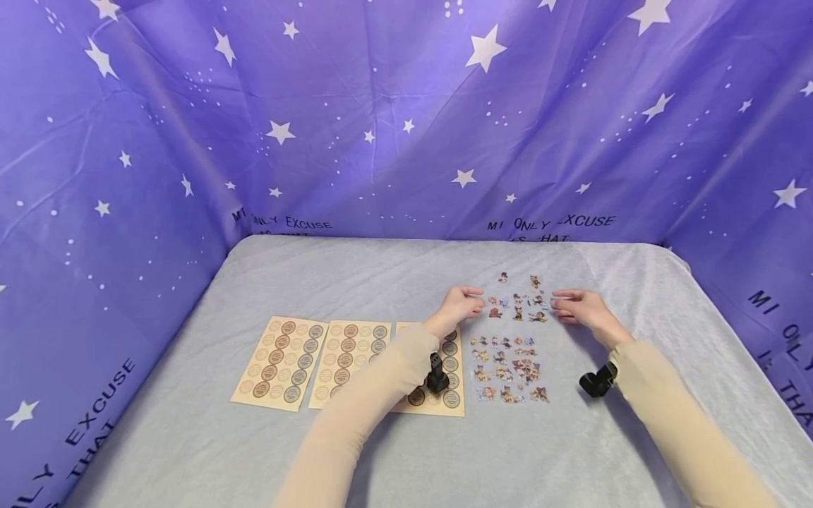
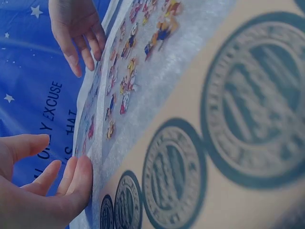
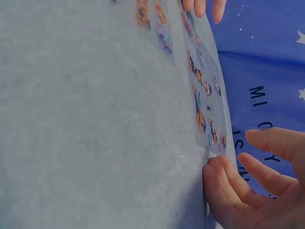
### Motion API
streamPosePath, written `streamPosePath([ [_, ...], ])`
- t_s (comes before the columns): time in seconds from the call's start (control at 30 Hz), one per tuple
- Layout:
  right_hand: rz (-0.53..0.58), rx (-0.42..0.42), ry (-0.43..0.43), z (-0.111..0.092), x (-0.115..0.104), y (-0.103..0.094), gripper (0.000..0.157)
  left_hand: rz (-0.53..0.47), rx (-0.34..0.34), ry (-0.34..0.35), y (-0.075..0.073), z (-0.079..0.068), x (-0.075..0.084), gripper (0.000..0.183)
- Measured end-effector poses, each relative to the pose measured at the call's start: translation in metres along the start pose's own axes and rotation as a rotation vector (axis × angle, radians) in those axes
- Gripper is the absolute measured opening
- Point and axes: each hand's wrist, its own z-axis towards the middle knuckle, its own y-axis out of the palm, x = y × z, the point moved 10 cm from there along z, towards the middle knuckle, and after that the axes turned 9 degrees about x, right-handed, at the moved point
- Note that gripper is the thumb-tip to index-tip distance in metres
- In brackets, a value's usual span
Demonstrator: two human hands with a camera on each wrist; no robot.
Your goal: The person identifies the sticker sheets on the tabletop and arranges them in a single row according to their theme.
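A clear sticker sheet (image 1: pixel 518 305) printed with small cartoon figures lies flat at the back right of the table. My left hand (image 1: pixel 459 306) is at its left edge, fingers loosely extended. On the opposite side, my right hand (image 1: pixel 586 310) has its fingertips close to the sheet's right edge. In the right wrist view, the fingers of the right hand (image 3: pixel 252 186) rest near the sheet's corner with the thumb apart. A second clear sticker sheet (image 1: pixel 507 368) with similar figures lies just in front of the first. Neither hand grips anything.
Three tan sheets of round stamp-like stickers lie to the left: a left sheet (image 1: pixel 279 363), a middle sheet (image 1: pixel 348 361) and a right sheet (image 1: pixel 459 403) partly covered by my left sleeve (image 1: pixel 356 416). Purple star-printed cloth (image 1: pixel 381 169) surrounds the grey table (image 1: pixel 540 458).
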Motion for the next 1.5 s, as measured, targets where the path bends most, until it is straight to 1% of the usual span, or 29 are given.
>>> streamPosePath([
  [0.03,0.011,0.013,0.005,0.002,0.001,-0.001,0.069,0.007,0.015,0.004,0.001,0.001,0.000,0.030],
  [0.1,0.017,0.022,-0.012,0.006,0.003,-0.001,0.070,0.011,0.047,0.005,0.001,0.002,0.000,0.029],
  [0.13,0.020,0.029,-0.019,0.008,0.004,-0.001,0.070,0.002,0.051,-0.002,0.001,-0.002,0.003,0.029],
  [0.17,0.021,0.035,-0.023,0.010,0.006,-0.002,0.069,-0.011,0.056,-0.004,0.001,-0.001,0.002,0.030],
  [0.27,0.065,0.049,-0.028,0.019,0.012,-0.003,0.070,-0.057,0.050,-0.025,0.003,0.002,0.000,0.032],
  [0.33,0.077,0.053,-0.022,0.020,0.012,-0.002,0.067,-0.076,0.044,-0.031,0.006,0.008,-0.004,0.035],
  [0.37,0.075,0.046,-0.025,0.019,0.011,0.000,0.067,-0.086,0.041,-0.014,0.011,0.021,-0.014,0.036],
  [0.43,0.074,0.055,-0.010,0.017,0.009,0.000,0.064,-0.086,0.043,-0.014,0.018,0.043,-0.032,0.038],
  [0.47,0.077,0.066,0.000,0.015,0.008,0.000,0.063,-0.080,0.051,-0.006,0.023,0.058,-0.044,0.039],
  [0.5,0.069,0.057,0.002,0.013,0.006,0.001,0.064,-0.080,0.057,0.006,0.028,0.073,-0.055,0.041],
  [0.53,0.063,0.060,0.009,0.011,0.004,0.001,0.063,-0.062,0.072,0.014,0.028,0.070,-0.052,0.043],
  [0.57,0.053,0.055,0.007,0.008,0.000,0.002,0.064,-0.083,0.061,-0.002,0.032,0.083,-0.064,0.043],
  [0.6,0.064,0.071,0.024,0.007,0.000,0.002,0.063,-0.082,0.066,-0.027,0.033,0.083,-0.066,0.045],
  [0.63,0.051,0.068,0.020,0.004,-0.003,0.003,0.063,-0.082,0.071,-0.040,0.032,0.079,-0.064,0.045],
  [0.67,0.038,0.065,0.015,0.002,-0.006,0.004,0.062,-0.087,0.072,-0.017,0.031,0.077,-0.062,0.045],
  [0.73,0.011,0.052,0.009,-0.002,-0.011,0.007,0.061,-0.100,0.072,-0.057,0.025,0.051,-0.044,0.045],
  [0.77,0.007,0.050,0.012,-0.002,-0.012,0.008,0.060,-0.122,0.070,-0.073,0.025,0.052,-0.047,0.044],
  [0.8,0.008,0.058,0.026,-0.002,-0.010,0.008,0.058,-0.125,0.082,-0.077,0.021,0.039,-0.036,0.043],
  [0.83,-0.005,0.052,0.028,-0.002,-0.011,0.009,0.057,-0.128,0.096,-0.086,0.018,0.029,-0.029,0.043],
  [0.87,0.007,0.060,0.043,-0.001,-0.009,0.008,0.056,-0.137,0.110,-0.094,0.015,0.021,-0.022,0.043],
  [0.9,0.010,0.056,0.040,-0.001,-0.009,0.009,0.056,-0.139,0.127,-0.126,0.012,0.010,-0.015,0.043],
  [0.97,0.006,0.058,0.031,0.000,-0.010,0.010,0.054,-0.141,0.153,-0.125,0.010,0.003,-0.010,0.042],
  [1.1,0.003,0.065,0.004,-0.002,-0.015,0.009,0.052,-0.146,0.168,-0.128,0.009,0.000,-0.007,0.042],
  [1.27,-0.006,0.087,0.061,-0.003,-0.014,0.009,0.051,-0.152,0.178,-0.132,0.010,0.002,-0.010,0.040],
  [1.3,-0.028,0.075,0.059,-0.004,-0.015,0.010,0.052,-0.155,0.180,-0.129,0.011,0.003,-0.010,0.040],
  [1.5,-0.018,0.083,0.091,-0.003,-0.015,0.011,0.050,-0.153,0.189,-0.109,0.012,0.005,-0.011,0.036],
])
